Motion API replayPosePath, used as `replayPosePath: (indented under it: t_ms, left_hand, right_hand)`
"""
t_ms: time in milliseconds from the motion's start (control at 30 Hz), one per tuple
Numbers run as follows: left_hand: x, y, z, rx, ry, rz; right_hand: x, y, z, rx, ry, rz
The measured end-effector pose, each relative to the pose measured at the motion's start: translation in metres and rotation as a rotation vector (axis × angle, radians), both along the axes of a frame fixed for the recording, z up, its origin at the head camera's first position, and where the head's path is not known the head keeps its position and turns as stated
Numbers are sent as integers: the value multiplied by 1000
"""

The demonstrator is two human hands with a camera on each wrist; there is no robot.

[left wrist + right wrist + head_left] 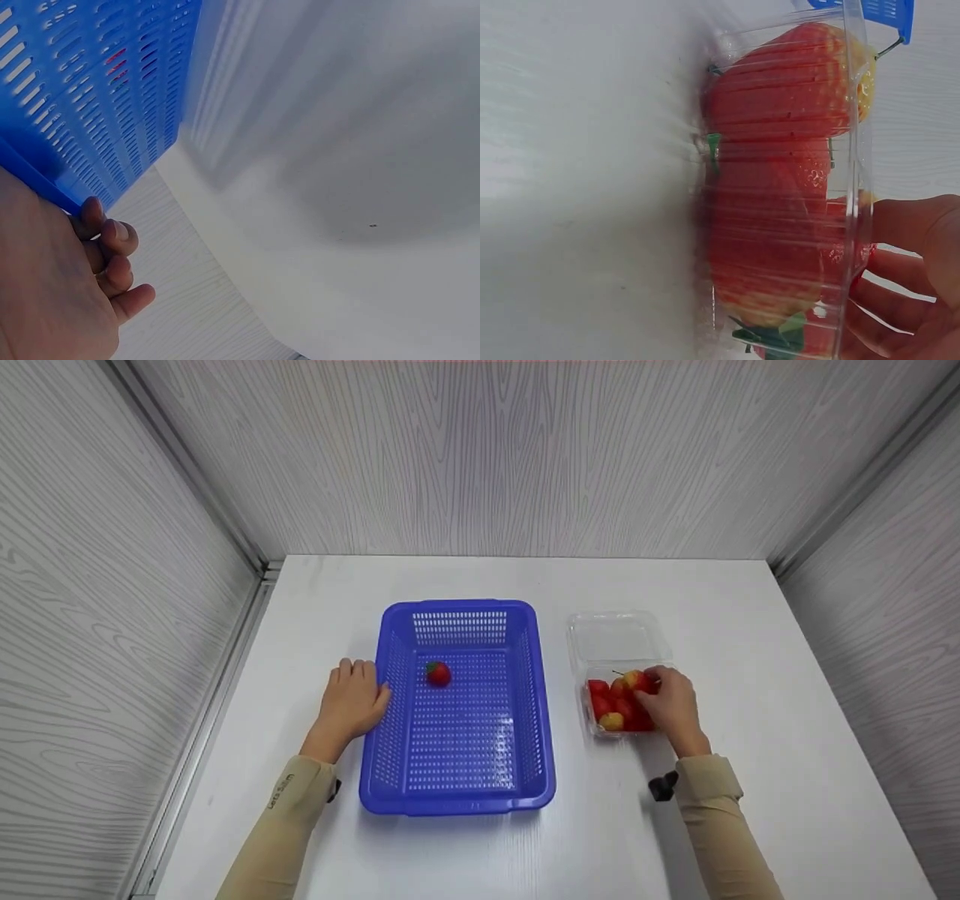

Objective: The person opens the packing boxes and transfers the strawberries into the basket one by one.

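A blue plastic basket (457,804) stands on the table with one strawberry (439,673) inside. My left hand (351,699) holds the basket's left rim, the thumb over it and the fingers (116,274) curled below. To the right, a clear plastic box (592,729) is filled with red and red-yellow fruit, some with green leaves (780,334). Reaching over the box's right side, my right hand (673,701) pinches a red-and-yellow apple (634,679) between thumb and fingers at the top of the pile. The box wall partly covers the held fruit in the right wrist view.
The box's hinged clear lid (619,636) lies folded back, away from me. White table surface (600,810) surrounds both containers. Wood-patterned panels (480,457) rise at the back and both sides.
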State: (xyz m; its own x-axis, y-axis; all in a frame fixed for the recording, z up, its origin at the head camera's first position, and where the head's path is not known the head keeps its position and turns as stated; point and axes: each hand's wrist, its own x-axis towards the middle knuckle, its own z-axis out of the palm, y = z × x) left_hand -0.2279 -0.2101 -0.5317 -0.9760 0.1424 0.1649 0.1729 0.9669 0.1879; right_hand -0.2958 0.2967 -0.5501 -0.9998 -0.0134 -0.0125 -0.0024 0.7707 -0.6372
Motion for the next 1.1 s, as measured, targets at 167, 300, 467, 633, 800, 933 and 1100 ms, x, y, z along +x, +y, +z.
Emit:
replayPosePath:
  t_ms: [167, 300, 467, 633, 800, 933, 1100]
  left_hand:
    - [-1, 0, 1, -1, -25, 12]
    - [-2, 1, 1, 4, -35, 15]
    - [-2, 1, 1, 3, -47, 18]
    - [-1, 2, 2, 7, -46, 16]
    - [1, 1, 1, 0, -6, 1]
    - [1, 1, 1, -1, 12, -1]
    - [1, 1, 1, 0, -9, 3]
  right_hand:
    - [1, 0, 0, -19, 16, -9]
    - [1, 0, 3, -41, 20, -12]
    - [3, -5, 14, -68, 22, -22]
    - [3, -17, 30, -114, 47, -38]
    - [2, -33, 44, -164, 57, -46]
    - [2, -48, 56, -219, 69, -53]
    - [1, -69, 69, -265, 121, -29]
